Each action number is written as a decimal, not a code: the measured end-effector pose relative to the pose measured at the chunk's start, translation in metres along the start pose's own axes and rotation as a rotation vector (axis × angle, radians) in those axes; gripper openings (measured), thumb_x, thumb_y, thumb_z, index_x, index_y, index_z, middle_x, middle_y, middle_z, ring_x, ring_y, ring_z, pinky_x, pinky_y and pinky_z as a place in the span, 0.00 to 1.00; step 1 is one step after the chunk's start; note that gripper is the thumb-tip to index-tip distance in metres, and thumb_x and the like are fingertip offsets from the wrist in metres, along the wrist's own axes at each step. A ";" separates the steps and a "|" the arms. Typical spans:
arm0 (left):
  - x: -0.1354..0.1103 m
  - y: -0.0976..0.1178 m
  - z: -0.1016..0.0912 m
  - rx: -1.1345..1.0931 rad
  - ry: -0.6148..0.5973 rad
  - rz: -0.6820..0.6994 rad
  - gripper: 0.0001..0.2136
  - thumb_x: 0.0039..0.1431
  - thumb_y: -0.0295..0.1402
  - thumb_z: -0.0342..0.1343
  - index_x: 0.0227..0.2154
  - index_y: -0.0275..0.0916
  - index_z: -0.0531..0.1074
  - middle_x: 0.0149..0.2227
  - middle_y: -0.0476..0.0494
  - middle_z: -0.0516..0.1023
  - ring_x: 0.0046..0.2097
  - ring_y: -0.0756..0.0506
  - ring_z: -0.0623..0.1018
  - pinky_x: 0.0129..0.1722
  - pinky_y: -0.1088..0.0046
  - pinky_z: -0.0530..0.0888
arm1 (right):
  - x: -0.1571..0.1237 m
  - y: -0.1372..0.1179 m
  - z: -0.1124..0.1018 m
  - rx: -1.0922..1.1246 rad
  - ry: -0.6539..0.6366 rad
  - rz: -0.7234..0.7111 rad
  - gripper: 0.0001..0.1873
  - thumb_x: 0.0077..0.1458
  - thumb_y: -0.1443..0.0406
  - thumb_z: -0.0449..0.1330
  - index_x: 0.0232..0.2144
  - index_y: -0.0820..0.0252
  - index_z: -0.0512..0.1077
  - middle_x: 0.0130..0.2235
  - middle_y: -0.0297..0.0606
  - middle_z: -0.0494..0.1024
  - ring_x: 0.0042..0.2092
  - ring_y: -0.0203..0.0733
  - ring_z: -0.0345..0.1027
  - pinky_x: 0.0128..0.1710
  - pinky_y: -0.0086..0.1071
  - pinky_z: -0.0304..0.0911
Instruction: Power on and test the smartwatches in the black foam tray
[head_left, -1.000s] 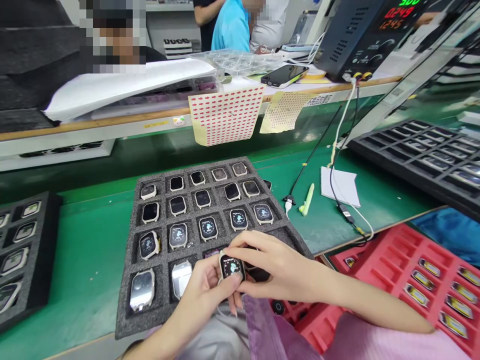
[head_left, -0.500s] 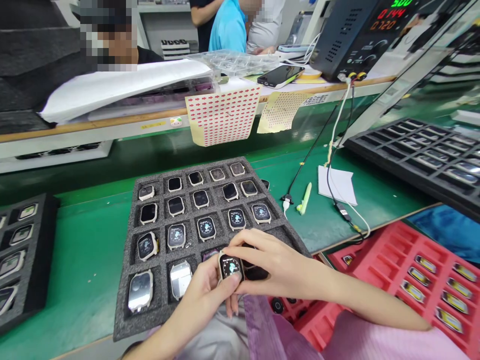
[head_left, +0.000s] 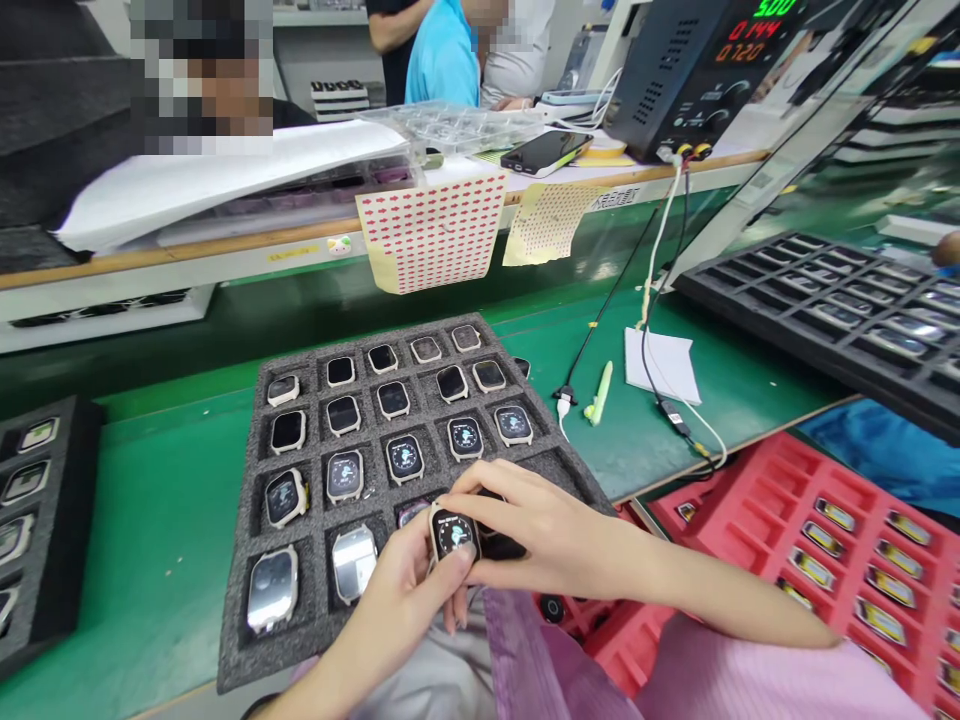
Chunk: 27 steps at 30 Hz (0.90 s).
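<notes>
Between my two hands is a smartwatch body (head_left: 453,532) without a strap, its screen lit with a dial and facing up. My left hand (head_left: 420,570) grips it from the left, thumb across the lower part of the screen. From the right, my right hand (head_left: 517,530) pinches its upper and lower edges. Just beyond lies a dark foam tray (head_left: 247,545) with rows of similar watch bodies in square pockets. Several of those screens are lit, others are dark. My hands hide part of the tray's front right corner.
Another dark foam tray (head_left: 71,560) stands at left, and one more (head_left: 810,330) at right. Red trays (head_left: 750,500) with small parts sit low on the right. Cables hang from a power supply (head_left: 675,80) on the shelf. A green pen-like object (head_left: 599,393) lies beside white paper (head_left: 660,365).
The whole view has shifted slightly, so most things appear a little further left. Both hands keep the same hold on the watch body.
</notes>
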<state>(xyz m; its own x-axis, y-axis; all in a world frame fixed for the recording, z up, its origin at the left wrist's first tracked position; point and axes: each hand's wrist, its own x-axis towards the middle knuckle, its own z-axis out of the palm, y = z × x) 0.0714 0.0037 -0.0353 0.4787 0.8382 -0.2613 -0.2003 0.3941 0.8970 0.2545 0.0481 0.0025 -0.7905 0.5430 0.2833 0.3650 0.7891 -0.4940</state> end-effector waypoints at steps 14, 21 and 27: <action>-0.008 0.006 0.005 0.158 0.016 -0.016 0.13 0.61 0.36 0.55 0.46 0.40 0.64 0.36 0.48 0.68 0.31 0.51 0.65 0.28 0.77 0.65 | -0.039 0.005 -0.036 -0.089 0.207 0.168 0.21 0.56 0.65 0.62 0.51 0.61 0.66 0.47 0.46 0.71 0.47 0.47 0.66 0.48 0.41 0.62; -0.010 0.007 0.005 0.148 0.009 -0.047 0.09 0.61 0.36 0.54 0.41 0.39 0.65 0.35 0.50 0.69 0.26 0.54 0.62 0.25 0.77 0.63 | -0.074 0.021 -0.043 -0.201 -0.032 0.407 0.25 0.61 0.59 0.57 0.58 0.59 0.62 0.52 0.47 0.69 0.52 0.50 0.62 0.50 0.45 0.62; -0.010 0.012 -0.003 0.017 0.037 -0.044 0.12 0.57 0.35 0.58 0.43 0.38 0.68 0.38 0.44 0.72 0.27 0.52 0.69 0.25 0.76 0.68 | -0.026 0.003 -0.028 -0.208 -0.205 0.206 0.18 0.58 0.63 0.61 0.50 0.64 0.68 0.45 0.45 0.73 0.48 0.48 0.64 0.49 0.43 0.61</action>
<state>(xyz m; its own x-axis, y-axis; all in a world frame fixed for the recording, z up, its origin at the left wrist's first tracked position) 0.0614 0.0011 -0.0228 0.4543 0.8338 -0.3136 -0.1649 0.4246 0.8902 0.2897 0.0448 0.0165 -0.7645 0.6444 0.0144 0.6024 0.7222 -0.3400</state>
